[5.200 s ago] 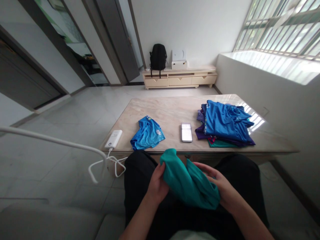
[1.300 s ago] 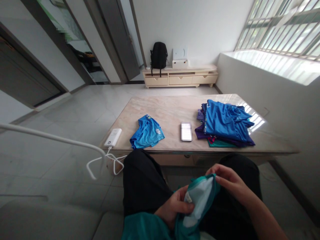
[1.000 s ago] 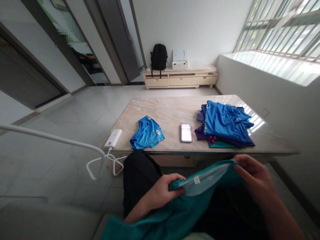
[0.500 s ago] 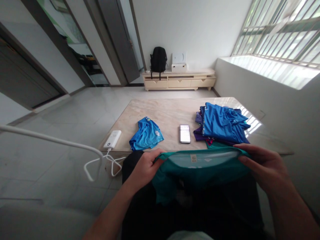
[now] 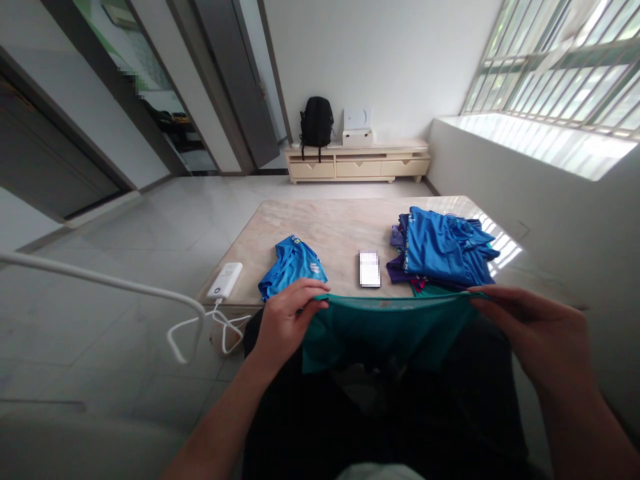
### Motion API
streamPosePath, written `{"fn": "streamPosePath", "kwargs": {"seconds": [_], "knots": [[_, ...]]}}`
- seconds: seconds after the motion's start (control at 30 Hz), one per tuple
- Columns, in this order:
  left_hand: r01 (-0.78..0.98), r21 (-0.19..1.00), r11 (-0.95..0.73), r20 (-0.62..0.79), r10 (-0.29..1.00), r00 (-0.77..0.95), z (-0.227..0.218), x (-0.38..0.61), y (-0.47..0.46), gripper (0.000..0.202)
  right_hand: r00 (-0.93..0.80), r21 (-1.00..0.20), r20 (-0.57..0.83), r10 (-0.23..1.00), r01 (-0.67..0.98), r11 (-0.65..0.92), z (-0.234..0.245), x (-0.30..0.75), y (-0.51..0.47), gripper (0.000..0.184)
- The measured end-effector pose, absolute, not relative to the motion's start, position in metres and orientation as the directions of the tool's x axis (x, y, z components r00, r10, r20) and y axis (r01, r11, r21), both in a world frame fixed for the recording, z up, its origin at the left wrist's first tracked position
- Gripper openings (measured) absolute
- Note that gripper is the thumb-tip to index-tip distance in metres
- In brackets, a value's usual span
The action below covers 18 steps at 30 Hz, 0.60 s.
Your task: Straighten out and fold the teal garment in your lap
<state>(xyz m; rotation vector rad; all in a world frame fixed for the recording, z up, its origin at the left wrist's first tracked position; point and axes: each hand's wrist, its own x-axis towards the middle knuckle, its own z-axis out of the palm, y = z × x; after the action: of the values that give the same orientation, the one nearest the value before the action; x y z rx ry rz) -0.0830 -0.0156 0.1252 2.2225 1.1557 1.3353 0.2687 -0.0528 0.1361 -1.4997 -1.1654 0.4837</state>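
Observation:
Both my hands hold up a teal shirt (image 5: pixel 385 333) by one edge, pulled taut and wide just above my lap. My left hand (image 5: pixel 289 323) pinches the edge at the shirt's left end, and my right hand (image 5: pixel 533 327) grips the other end. The rest of the cloth hangs down between them. Beyond my left hand, a folded blue shirt (image 5: pixel 293 267) lies on the marble table (image 5: pixel 320 227). Past my right hand is a stack of blue, purple and teal clothes (image 5: pixel 440 250).
A phone (image 5: pixel 369 269) with a blurred screen lies between the blue shirt and the stack. A white power bank (image 5: pixel 225 280) sits at the table's left edge, its white cable (image 5: pixel 227 327) trailing down. A low cream cabinet (image 5: pixel 357 163) stands by the far wall.
The teal shirt has gone from a bunched bundle in my lap to spread wide and raised. My hands have moved apart and upward, and the edge is now taut between them.

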Motion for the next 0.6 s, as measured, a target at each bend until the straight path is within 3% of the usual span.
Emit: {"fn": "streamPosePath", "kwargs": {"seconds": [0.33,0.5,0.6], "knots": [[0.605,0.378,-0.701,0.761,0.607,0.228,0.129,-0.082,-0.016,0.023,0.495,-0.866,0.348,0.796,0.495,0.071,0.148,0.271,-0.057,0.030],[0.595,0.388,-0.704,0.771,0.602,0.210,0.137,-0.075,-0.014,0.012,0.428,-0.833,0.440,0.789,0.522,0.182,0.151,0.270,-0.058,0.026],[0.612,0.432,-0.662,0.746,0.644,0.169,0.139,-0.071,-0.011,0.017,0.461,-0.845,0.401,0.791,0.519,0.126,0.148,0.275,-0.057,0.029]]}}
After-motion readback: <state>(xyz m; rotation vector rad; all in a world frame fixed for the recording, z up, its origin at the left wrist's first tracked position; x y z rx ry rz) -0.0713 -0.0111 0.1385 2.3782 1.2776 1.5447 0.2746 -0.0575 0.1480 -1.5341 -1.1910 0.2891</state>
